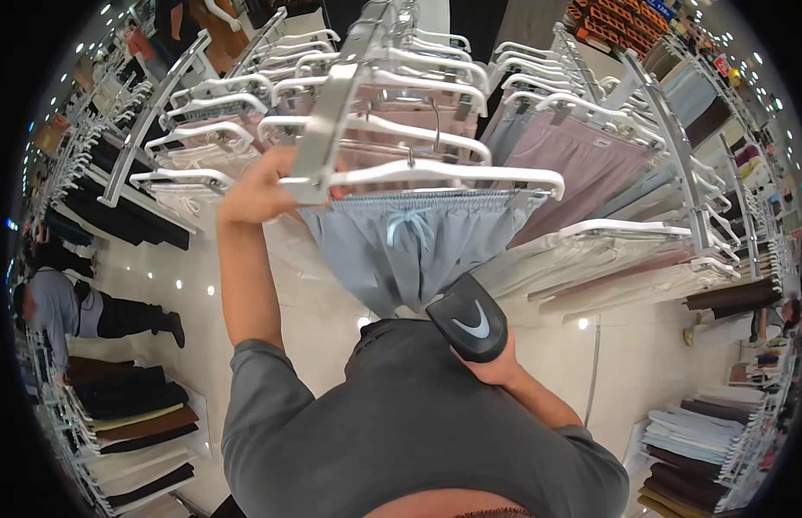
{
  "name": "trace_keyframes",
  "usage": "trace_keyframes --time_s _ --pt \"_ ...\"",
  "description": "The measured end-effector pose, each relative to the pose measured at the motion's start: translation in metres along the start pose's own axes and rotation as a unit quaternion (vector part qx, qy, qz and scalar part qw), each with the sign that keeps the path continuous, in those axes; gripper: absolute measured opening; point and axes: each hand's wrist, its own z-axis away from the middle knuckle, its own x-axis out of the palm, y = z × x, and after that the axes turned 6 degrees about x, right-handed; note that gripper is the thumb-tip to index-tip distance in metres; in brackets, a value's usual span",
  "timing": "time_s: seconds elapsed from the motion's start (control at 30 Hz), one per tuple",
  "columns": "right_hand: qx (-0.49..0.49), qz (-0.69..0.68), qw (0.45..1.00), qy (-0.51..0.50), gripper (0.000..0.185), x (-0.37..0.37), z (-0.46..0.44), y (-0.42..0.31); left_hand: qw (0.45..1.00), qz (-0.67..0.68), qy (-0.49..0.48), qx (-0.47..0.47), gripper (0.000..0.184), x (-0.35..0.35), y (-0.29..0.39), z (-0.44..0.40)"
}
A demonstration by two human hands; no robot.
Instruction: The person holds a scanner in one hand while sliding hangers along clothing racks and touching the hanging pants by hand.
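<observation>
A white clip hanger (444, 170) at the front of the rail holds light blue drawstring shorts (409, 237) by the elastic waistband. My left hand (261, 188) is closed around the hanger's left end, its fingers partly hidden behind the metal rail end (323, 129). In my right hand (494, 364) is a black handheld device (470, 319) with a rounded head and a pale curved mark. The head overlaps the lower right edge of the shorts in view; whether they touch I cannot tell. My right fingers are mostly hidden beneath the device.
Pink trousers (582, 164) hang to the right, with pale trousers (591, 268) lower down. More white hangers (202, 138) with garments fill the left rail. At far left is another person (73, 306). Folded trousers (142, 410) and light jeans (694, 432) flank me below.
</observation>
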Motion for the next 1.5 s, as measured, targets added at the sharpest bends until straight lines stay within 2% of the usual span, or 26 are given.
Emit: trace_keyframes --time_s 0.03,0.07,0.17,0.3,0.37,0.4,0.43,0.5,0.57,0.6,0.67,0.7,0.73,0.77,0.8,0.87,0.9,0.97,1.1,1.17,1.3,1.5 --pt "0.001 0.034 0.999 0.005 0.059 0.009 -0.003 0.001 1.000 -0.028 0.002 0.006 0.019 -0.014 -0.001 0.006" --pt "0.000 0.070 0.998 0.012 0.057 0.019 -0.008 0.001 0.998 -0.031 0.010 0.051 0.020 -0.022 -0.002 0.009" --pt "0.007 0.073 0.996 0.051 0.056 0.053 -0.014 0.013 0.998 0.039 -0.034 0.045 0.019 -0.051 -0.010 0.016" --pt "-0.010 0.060 0.996 0.066 0.057 0.084 -0.027 -0.001 0.998 0.012 -0.061 0.031 0.017 -0.061 -0.018 0.019" --pt "-0.026 0.154 0.983 0.096 0.059 0.093 -0.027 -0.006 0.996 -0.001 -0.084 0.032 0.017 -0.064 -0.017 0.018" --pt "-0.038 0.138 0.980 0.141 0.060 0.101 -0.026 -0.004 0.996 -0.015 -0.088 0.026 0.017 -0.064 -0.020 0.019" --pt "-0.036 0.139 0.979 0.143 0.060 0.106 -0.025 -0.002 0.995 -0.026 -0.090 0.019 0.018 -0.064 -0.024 0.020" --pt "0.047 0.017 0.985 0.165 0.058 0.112 -0.025 -0.001 0.995 -0.023 -0.094 0.021 0.019 -0.065 -0.025 0.022" --pt "0.057 0.013 0.985 0.163 0.058 0.117 -0.027 -0.005 0.994 -0.102 -0.046 -0.017 0.021 -0.064 -0.015 0.028" --pt "0.066 0.009 0.985 0.161 0.058 0.119 -0.027 -0.008 0.994 -0.101 -0.046 -0.020 0.021 -0.062 -0.010 0.031" --pt "0.072 -0.004 0.985 0.159 0.056 0.123 -0.028 -0.009 0.974 -0.225 0.012 0.008 0.023 -0.056 -0.001 0.036" --pt "0.075 -0.015 0.984 0.159 0.055 0.124 -0.029 -0.009 0.975 -0.223 0.011 0.006 0.023 -0.052 0.001 0.040" --pt "0.078 -0.016 0.984 0.159 0.055 0.123 -0.029 -0.008 0.963 -0.263 0.055 0.014 0.024 -0.047 0.004 0.044" --pt "0.067 0.015 0.989 0.133 0.054 0.121 -0.028 -0.006 0.948 -0.302 0.098 0.023 0.025 -0.040 0.006 0.048" --pt "0.057 0.045 0.991 0.111 0.052 0.121 -0.027 -0.004 0.949 -0.301 0.093 0.022 0.025 -0.031 0.006 0.052" --pt "0.059 0.044 0.991 0.108 0.051 0.121 -0.026 -0.008 0.872 -0.438 0.218 0.030 0.029 -0.011 0.003 0.058" --pt "0.060 0.046 0.992 0.099 0.049 0.121 -0.025 -0.011 0.874 -0.436 0.212 0.033 0.029 -0.003 0.001 0.061" --pt "0.072 0.042 0.991 0.106 0.048 0.122 -0.021 -0.015 0.835 -0.467 0.289 0.025 0.036 0.012 -0.006 0.066" --pt "0.121 0.050 0.986 0.105 0.045 0.121 -0.007 -0.017 0.811 -0.472 0.344 0.040 0.040 0.034 -0.021 0.068" --pt "0.132 0.037 0.985 0.102 0.044 0.121 -0.001 -0.021 0.797 -0.458 0.393 0.013 0.041 0.044 -0.025 0.069" --pt "0.165 0.003 0.982 0.093 0.042 0.119 0.013 -0.024 0.793 -0.436 0.426 -0.014 0.041 0.061 -0.026 0.067" --pt "0.156 -0.052 0.983 0.087 0.041 0.111 0.020 -0.029 0.802 -0.423 0.421 -0.013 0.041 0.064 -0.027 0.069"
